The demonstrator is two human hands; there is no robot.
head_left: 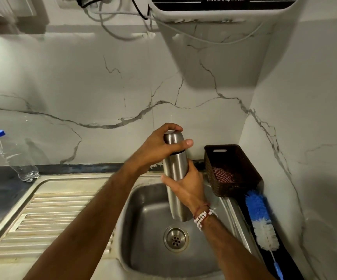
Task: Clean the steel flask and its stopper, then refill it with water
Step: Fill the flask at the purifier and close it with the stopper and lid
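Note:
The steel flask [175,170] stands upright in the air above the sink basin [143,209]. Its steel cap [173,141] sits on top. My left hand [159,146] reaches in from the lower left and grips the cap, fingers curled over its top and thumb on its side. My right hand [187,184] wraps around the middle of the flask body from the right. The stopper is hidden under the cap. The flask's lower end hangs just above the drain [176,238].
A blue and white bottle brush [261,217] lies on the dark counter right of the sink. A brown basket [232,168] with a checked cloth stands behind it. A plastic bottle [16,158] leans at far left, beside the ribbed drainboard [48,217]. A water purifier [222,9] hangs overhead.

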